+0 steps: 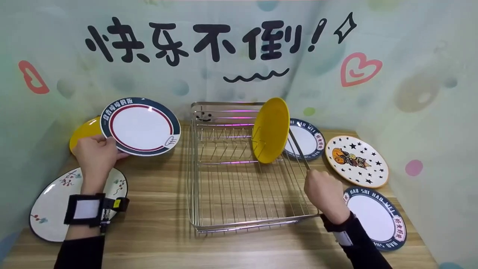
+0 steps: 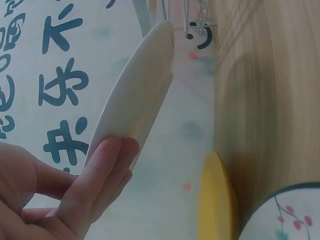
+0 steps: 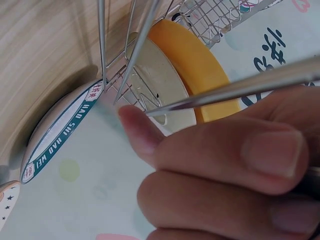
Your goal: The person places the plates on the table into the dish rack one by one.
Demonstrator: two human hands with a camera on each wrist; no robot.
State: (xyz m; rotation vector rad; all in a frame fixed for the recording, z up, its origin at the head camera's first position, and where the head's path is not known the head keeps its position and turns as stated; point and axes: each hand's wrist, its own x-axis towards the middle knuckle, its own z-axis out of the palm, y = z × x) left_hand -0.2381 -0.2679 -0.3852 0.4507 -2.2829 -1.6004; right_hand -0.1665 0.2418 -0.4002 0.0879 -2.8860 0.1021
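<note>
hands [image 2: 75, 200]: left grips tilted pale plate [image 2: 132, 95] | yellow plate [image 2: 217, 200] near berry-patterned plate [image 2: 295, 215]

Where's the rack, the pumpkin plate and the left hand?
Rack [image 1: 257, 223]: head view, front rim.
Pumpkin plate [image 1: 357, 161]: head view, middle of its face.
Left hand [image 1: 97, 157]: head view, back of the hand.

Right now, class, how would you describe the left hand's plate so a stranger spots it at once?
Left of the wire rack is the left hand. It holds a dark-rimmed white plate; unlike the yellow plate and berry-patterned plate nearby, it bears a red ring.
</note>
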